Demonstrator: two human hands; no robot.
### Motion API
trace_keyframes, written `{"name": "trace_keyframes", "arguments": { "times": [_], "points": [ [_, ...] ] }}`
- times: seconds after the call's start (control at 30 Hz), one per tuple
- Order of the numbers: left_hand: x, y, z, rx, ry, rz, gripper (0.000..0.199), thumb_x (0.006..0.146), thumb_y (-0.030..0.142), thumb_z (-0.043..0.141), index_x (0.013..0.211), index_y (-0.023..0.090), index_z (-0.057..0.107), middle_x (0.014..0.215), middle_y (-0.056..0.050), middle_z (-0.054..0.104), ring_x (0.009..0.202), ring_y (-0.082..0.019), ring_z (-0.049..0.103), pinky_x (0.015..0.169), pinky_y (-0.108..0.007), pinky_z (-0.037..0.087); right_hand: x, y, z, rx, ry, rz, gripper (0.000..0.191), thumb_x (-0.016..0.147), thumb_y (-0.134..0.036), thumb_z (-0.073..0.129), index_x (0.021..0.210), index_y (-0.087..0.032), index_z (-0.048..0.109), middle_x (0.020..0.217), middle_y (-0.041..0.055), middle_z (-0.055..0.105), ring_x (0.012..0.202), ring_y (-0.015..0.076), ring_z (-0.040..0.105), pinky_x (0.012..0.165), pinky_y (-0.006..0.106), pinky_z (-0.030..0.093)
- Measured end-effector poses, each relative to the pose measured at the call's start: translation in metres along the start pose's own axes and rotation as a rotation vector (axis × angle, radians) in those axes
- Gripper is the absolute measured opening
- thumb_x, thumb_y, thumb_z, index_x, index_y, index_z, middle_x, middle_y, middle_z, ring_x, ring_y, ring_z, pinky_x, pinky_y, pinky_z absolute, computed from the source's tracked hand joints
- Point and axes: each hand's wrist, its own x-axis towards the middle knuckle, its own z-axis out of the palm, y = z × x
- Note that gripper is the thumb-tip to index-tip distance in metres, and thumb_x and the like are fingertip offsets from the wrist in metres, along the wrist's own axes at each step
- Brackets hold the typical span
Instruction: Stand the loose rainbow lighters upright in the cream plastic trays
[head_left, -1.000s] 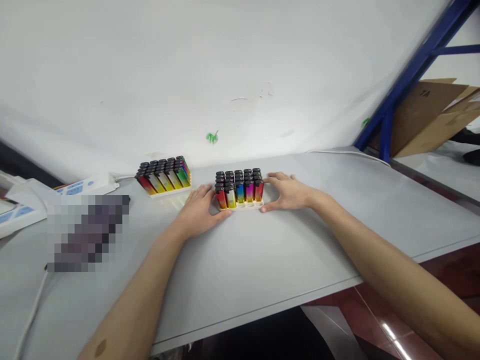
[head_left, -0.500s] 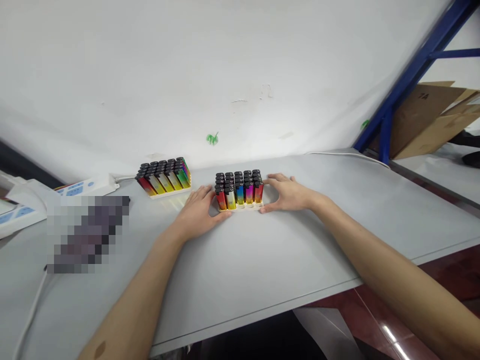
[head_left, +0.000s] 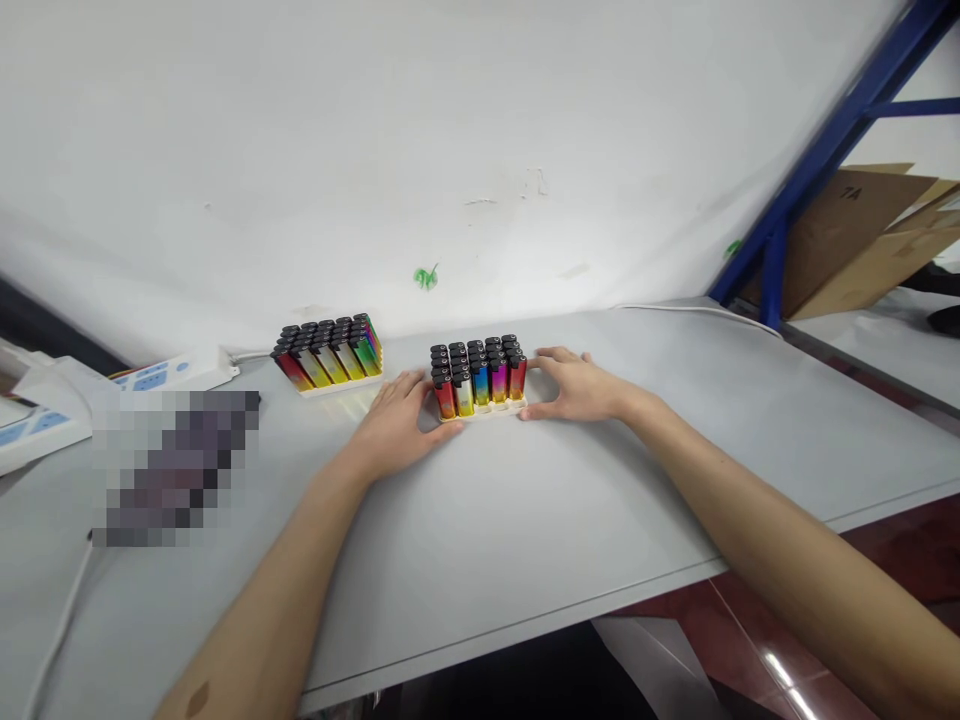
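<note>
A white tray (head_left: 504, 408) stands on the table with several black-topped lighters (head_left: 481, 382) upright in it, their shiny bodies red, silver, blue and purple. Two lighters, a red and a silver one, fill the left of its front row; open slots show to their right. My left hand (head_left: 397, 425) is around the tray's left end, thumb at the front corner and fingers stretched toward the back. At the right end, my right hand (head_left: 574, 388) spans the tray between its thumb at the front corner and its fingers farther back.
A second tray (head_left: 341, 387) of lighters stands left, near the wall, its lighters leaning. Power strips (head_left: 161, 374) and a blurred-out dark object (head_left: 180, 470) lie on the left. A white cable (head_left: 690, 308) runs along the wall. Cardboard boxes (head_left: 862, 240) stand behind a blue frame (head_left: 772, 260).
The tray between my hands has turned slightly, its right end shifting a little toward the wall. Both hands stay at its ends, almost unmoved.
</note>
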Motion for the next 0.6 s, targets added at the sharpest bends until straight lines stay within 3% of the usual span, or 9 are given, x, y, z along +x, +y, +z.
{"name": "trace_keyframes", "arguments": {
  "times": [0.6],
  "points": [
    [0.0007,0.0018,0.0001,0.041,0.008,-0.01,0.07,0.085,0.067,0.055,0.136,0.02,0.051,0.142,-0.014,0.052,0.139,-0.037,0.042,0.116,-0.049,0.036,-0.0007,-0.0021,-0.0017,-0.001,-0.015,0.019,0.095,0.073,-0.078,0.063,0.146,-0.02,0.048,0.157,0.0222,0.036,0.15,0.0411,0.025,0.115,0.072,0.013]
  ]
}}
